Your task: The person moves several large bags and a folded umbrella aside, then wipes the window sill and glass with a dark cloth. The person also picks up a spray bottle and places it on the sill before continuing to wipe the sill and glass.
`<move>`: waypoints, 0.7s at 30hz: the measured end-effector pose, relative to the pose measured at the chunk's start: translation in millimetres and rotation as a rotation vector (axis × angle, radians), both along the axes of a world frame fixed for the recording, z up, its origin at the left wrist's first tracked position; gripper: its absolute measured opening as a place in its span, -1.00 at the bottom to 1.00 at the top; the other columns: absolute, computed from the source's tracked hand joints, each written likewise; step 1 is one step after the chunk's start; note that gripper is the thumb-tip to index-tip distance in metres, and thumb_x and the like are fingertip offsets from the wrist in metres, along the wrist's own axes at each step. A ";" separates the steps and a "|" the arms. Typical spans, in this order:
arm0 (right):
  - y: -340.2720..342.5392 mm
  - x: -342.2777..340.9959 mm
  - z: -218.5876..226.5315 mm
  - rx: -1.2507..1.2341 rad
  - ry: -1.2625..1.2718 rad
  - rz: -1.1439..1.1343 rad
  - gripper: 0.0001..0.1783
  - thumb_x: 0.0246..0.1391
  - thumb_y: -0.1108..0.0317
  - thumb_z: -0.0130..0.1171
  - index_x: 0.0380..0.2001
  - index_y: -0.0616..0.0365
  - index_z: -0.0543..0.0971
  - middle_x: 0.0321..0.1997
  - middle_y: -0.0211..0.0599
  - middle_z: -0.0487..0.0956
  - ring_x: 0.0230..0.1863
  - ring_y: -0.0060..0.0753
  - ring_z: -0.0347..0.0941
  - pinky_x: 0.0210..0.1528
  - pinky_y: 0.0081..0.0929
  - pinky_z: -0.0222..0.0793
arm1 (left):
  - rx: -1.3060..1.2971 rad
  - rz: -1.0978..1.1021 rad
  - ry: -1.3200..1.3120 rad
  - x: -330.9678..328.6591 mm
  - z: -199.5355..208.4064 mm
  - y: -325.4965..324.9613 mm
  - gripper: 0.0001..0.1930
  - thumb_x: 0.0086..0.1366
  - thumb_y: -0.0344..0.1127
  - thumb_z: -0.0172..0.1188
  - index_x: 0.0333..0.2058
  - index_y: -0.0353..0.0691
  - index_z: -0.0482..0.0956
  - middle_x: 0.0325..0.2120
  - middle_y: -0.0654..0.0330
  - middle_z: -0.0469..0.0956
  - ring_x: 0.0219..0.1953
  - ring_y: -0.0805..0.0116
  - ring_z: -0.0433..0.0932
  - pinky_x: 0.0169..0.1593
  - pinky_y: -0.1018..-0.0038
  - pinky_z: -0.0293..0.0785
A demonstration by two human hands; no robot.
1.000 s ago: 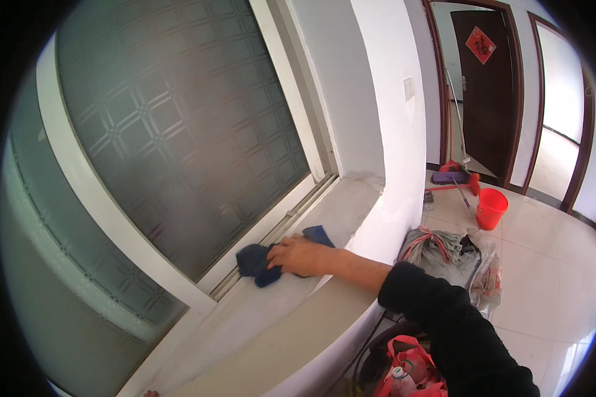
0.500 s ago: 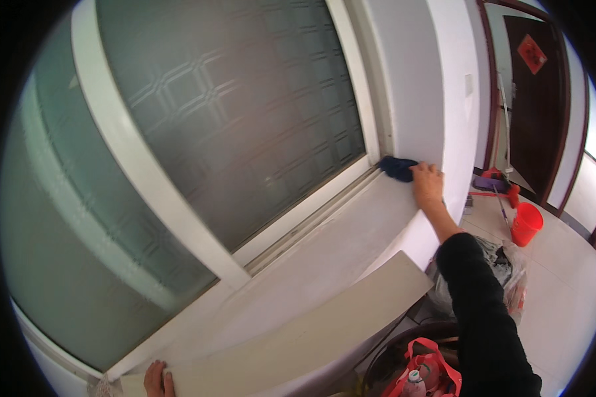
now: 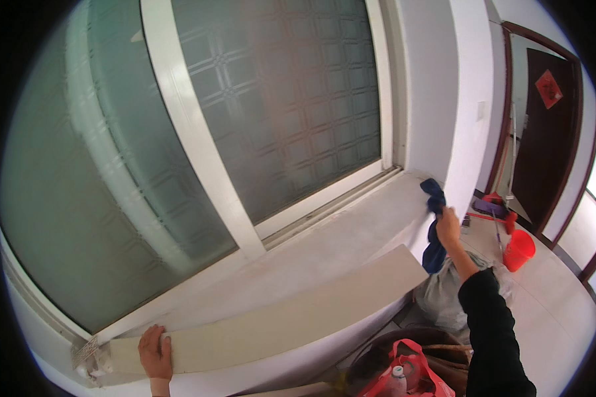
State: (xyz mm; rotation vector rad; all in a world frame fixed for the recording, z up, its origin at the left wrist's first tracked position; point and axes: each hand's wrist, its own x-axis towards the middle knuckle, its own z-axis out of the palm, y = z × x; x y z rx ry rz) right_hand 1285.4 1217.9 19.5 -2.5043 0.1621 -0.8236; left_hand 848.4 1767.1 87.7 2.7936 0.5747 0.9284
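A dark blue cloth (image 3: 433, 250) hangs from my right hand (image 3: 449, 226), whose fingers are closed on it at the right end of the white window sill (image 3: 324, 239). One part of the cloth sticks up above the hand and the rest drapes down over the sill's edge. My left hand (image 3: 155, 351) rests on the left part of a long beige board (image 3: 278, 321), fingers lying over its top. That board runs along the front of the sill. Behind it stands a sliding window (image 3: 291, 99) with patterned frosted glass and a white frame.
Below the board, a red bag (image 3: 437, 380) with a bottle (image 3: 397, 382) sits by a dark round container. Beside it is a pale plastic bag (image 3: 444, 298). A red bucket (image 3: 520, 251), a purple dustpan-like thing and a dark door (image 3: 543, 145) lie farther right. Crumpled clear plastic (image 3: 89, 360) is at the board's left end.
My right hand has drawn the cloth away from the window corner to the sill's front edge, where it now dangles. The view has shifted, showing more of my left hand on the board.
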 end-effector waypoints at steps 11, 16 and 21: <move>15.0 -191.3 -24.0 1.295 0.645 0.579 -0.68 -0.07 0.40 0.12 -0.18 0.24 0.48 -0.41 -0.40 0.51 -0.38 -0.57 0.41 -0.30 -0.63 0.31 | 0.050 -0.018 -0.025 -8.6 -13.6 21.8 -0.74 0.16 -0.30 -0.01 -0.23 -0.32 0.47 -0.25 0.02 0.49 -0.08 0.04 0.38 0.02 0.25 0.22; 76.7 -267.5 7.0 1.377 1.054 0.971 -0.47 -0.04 0.14 0.17 -0.05 0.26 0.40 -0.19 -0.32 0.45 -0.17 -0.57 0.36 -0.15 -0.59 0.29 | 0.066 -0.007 0.002 -7.4 -19.9 28.9 -0.73 0.18 -0.27 -0.02 -0.24 -0.33 0.47 -0.25 0.00 0.49 -0.10 0.03 0.39 0.00 0.26 0.24; 141.2 -274.1 16.2 1.384 0.940 1.031 -0.36 0.04 -0.08 -0.01 -0.11 0.36 0.40 -0.26 -0.31 0.49 -0.26 -0.53 0.40 -0.19 -0.60 0.32 | 0.010 -0.053 -0.045 0.7 -14.1 17.1 -0.70 0.15 -0.23 0.04 -0.21 -0.31 0.47 -0.20 -0.05 0.47 -0.06 -0.02 0.37 0.03 0.21 0.22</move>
